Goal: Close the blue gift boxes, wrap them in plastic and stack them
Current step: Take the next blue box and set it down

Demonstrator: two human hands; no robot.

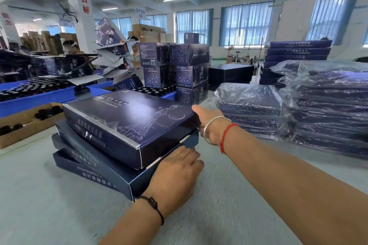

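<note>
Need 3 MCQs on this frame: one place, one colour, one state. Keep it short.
1. Where are the plastic-wrapped stacks?
A. right of the top blue box
B. left of it
C. under it

2. What colour is the cord beside the bangle on the right wrist?
A. green
B. red
C. yellow

3. How is the top blue box?
A. wrapped
B. lid wide open
C. unwrapped, lid down

Key: 1 A, the film-covered piles sit beyond the right hand. 2 B, the red string shows there. 3 C, no film on it, and the left hand is at its near edge.
</note>
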